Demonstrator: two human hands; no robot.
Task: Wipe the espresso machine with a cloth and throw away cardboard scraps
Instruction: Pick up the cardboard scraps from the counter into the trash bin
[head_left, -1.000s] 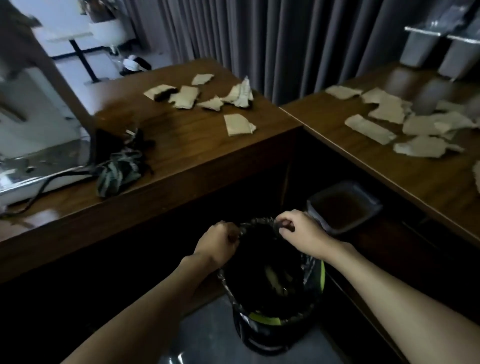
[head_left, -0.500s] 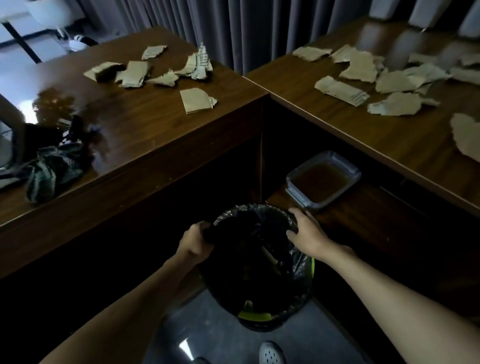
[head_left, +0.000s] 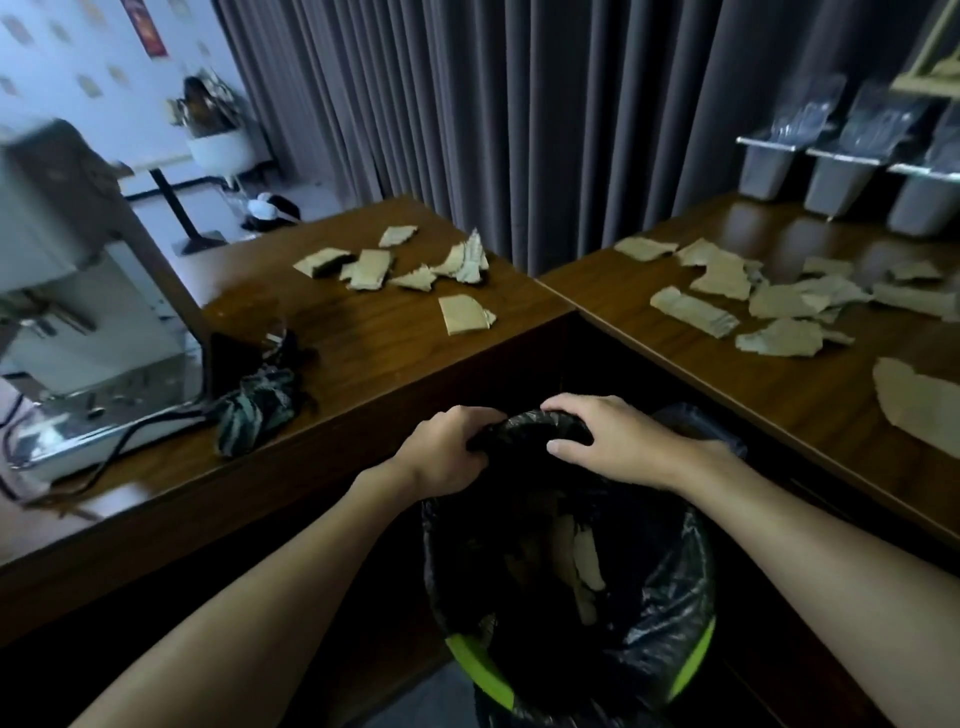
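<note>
A bin lined with a black bag (head_left: 649, 613) stands between the two counters, with a few cardboard bits inside. My left hand (head_left: 447, 452) grips the far rim of the bag. My right hand (head_left: 608, 441) lies over the same rim with its fingers curled on the plastic. Torn cardboard scraps (head_left: 462, 314) lie on the left counter, and several more scraps (head_left: 779, 306) cover the right counter. A dark crumpled cloth (head_left: 254, 408) sits beside the white espresso machine (head_left: 67, 291) at the left.
A black cable (head_left: 119, 447) runs from the machine along the left wooden counter (head_left: 363, 364). Three grey bins (head_left: 836, 182) stand at the back of the right counter (head_left: 779, 395). Grey curtains hang behind the corner.
The bin has come up closer to counter height. Both hands have moved from its sides to the far rim of the bag. The view has tilted upward.
</note>
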